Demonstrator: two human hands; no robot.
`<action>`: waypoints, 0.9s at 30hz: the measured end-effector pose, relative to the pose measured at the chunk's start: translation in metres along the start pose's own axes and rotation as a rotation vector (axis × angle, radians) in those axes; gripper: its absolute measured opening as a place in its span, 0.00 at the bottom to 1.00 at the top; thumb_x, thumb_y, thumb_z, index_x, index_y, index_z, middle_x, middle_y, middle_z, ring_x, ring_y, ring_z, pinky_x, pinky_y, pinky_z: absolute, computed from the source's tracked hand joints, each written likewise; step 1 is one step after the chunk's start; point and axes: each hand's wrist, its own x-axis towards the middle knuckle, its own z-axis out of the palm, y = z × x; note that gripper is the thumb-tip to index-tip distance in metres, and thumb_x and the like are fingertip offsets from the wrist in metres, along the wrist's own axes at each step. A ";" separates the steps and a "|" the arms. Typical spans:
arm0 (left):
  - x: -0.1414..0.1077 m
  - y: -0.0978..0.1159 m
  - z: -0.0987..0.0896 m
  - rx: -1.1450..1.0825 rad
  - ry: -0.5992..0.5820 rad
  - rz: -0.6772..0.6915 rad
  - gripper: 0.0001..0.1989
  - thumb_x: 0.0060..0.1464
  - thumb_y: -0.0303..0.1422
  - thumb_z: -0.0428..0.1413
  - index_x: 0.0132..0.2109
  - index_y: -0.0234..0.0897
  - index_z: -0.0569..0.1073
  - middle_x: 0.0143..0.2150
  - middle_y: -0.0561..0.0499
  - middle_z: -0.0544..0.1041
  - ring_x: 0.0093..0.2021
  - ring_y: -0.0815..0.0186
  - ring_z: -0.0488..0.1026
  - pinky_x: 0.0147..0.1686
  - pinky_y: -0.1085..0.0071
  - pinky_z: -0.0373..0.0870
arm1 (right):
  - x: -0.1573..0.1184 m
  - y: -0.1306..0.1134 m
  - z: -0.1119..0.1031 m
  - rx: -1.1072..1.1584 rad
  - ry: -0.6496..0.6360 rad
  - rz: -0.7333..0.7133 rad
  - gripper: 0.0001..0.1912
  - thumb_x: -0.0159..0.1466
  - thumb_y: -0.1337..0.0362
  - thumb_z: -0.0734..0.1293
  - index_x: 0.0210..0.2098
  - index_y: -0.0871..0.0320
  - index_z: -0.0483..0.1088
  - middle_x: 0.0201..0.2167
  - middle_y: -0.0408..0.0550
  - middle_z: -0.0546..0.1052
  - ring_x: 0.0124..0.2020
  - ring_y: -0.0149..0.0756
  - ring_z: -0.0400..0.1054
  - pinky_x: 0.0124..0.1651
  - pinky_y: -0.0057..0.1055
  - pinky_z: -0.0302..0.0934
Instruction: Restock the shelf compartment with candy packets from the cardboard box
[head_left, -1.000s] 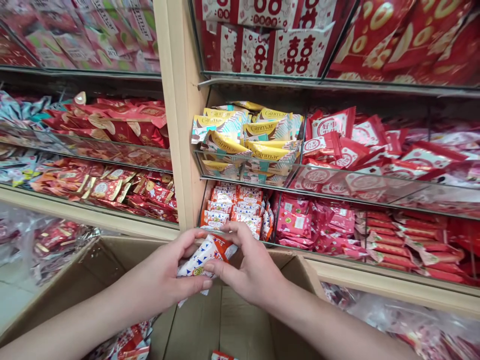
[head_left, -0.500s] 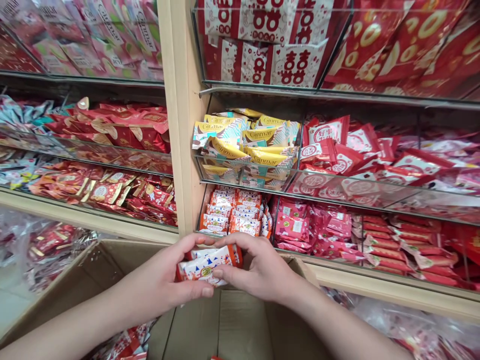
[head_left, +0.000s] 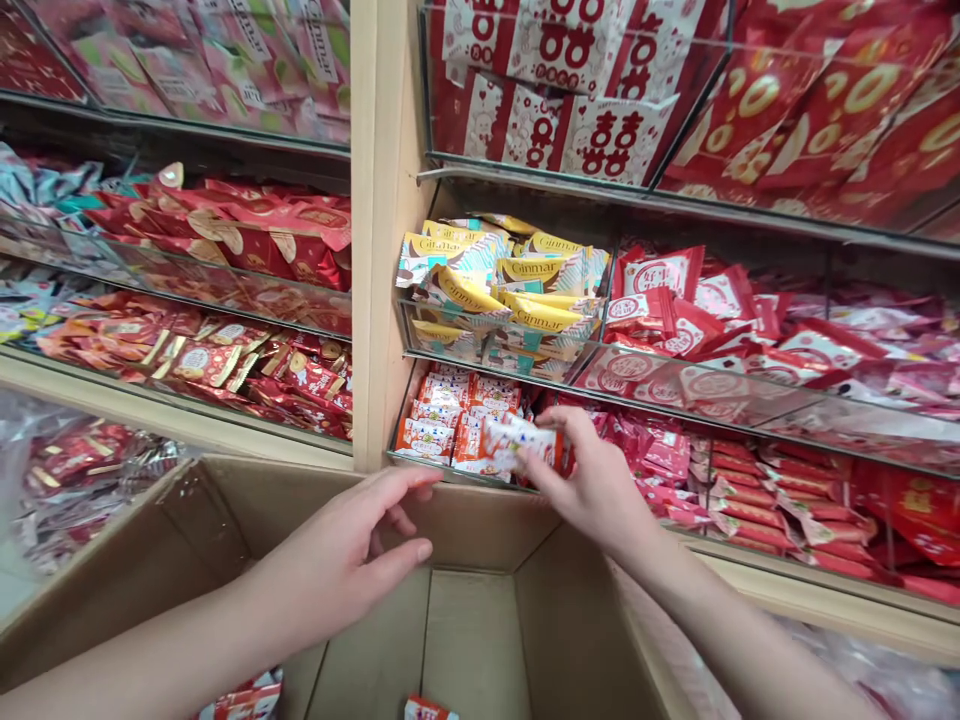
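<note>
Between the fingers and thumb of my right hand (head_left: 592, 480) is a white-and-orange wrapped candy (head_left: 517, 440), slightly blurred. It is at the front of a low shelf bin where similar white-and-orange candies (head_left: 426, 437) lie in stacked rows. My left hand (head_left: 375, 550) is over the cardboard box (head_left: 480, 610), holding nothing, with thumb and forefinger apart. Down in the box lie a small orange packet (head_left: 430, 709) and some red-and-white packets (head_left: 244, 698).
Above the candy bin, yellow packets (head_left: 536, 270) fill a clear-fronted bin. Pink packets (head_left: 660, 450) are to its right below. A wooden upright (head_left: 373, 250) divides the shelves. Plastic bags of packets (head_left: 82, 460) lie left of the box.
Both hands were together around the candies over the box. My right hand has moved up and right to the bin with a candy; my left hand has let go and stays over the box.
</note>
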 end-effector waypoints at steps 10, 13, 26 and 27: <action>-0.007 0.002 0.006 0.193 -0.188 0.206 0.11 0.52 0.27 0.48 0.43 0.41 0.68 0.46 0.50 0.68 0.43 0.66 0.68 0.42 0.71 0.64 | 0.035 0.015 0.028 -0.934 -0.160 -0.178 0.13 0.62 0.72 0.53 0.37 0.61 0.67 0.39 0.56 0.66 0.33 0.38 0.63 0.28 0.29 0.57; -0.011 0.000 0.008 0.219 -0.234 0.231 0.11 0.51 0.27 0.48 0.42 0.41 0.68 0.44 0.50 0.69 0.43 0.65 0.68 0.43 0.70 0.64 | 0.040 0.013 0.039 -0.971 -0.163 -0.165 0.16 0.60 0.77 0.50 0.36 0.65 0.68 0.37 0.59 0.65 0.32 0.40 0.64 0.25 0.30 0.58; -0.012 -0.007 0.010 0.296 -0.348 0.207 0.11 0.51 0.29 0.48 0.41 0.42 0.71 0.38 0.51 0.74 0.36 0.65 0.71 0.36 0.74 0.64 | 0.063 0.003 0.043 -0.862 -0.399 -0.022 0.15 0.58 0.79 0.54 0.38 0.73 0.71 0.34 0.68 0.71 0.36 0.44 0.68 0.33 0.33 0.61; -0.012 -0.007 0.010 0.305 -0.355 0.202 0.11 0.52 0.29 0.48 0.41 0.43 0.72 0.38 0.51 0.74 0.36 0.65 0.71 0.36 0.74 0.64 | 0.065 0.003 0.041 -0.867 -0.404 -0.019 0.15 0.58 0.78 0.55 0.37 0.72 0.71 0.33 0.68 0.72 0.36 0.45 0.69 0.33 0.34 0.61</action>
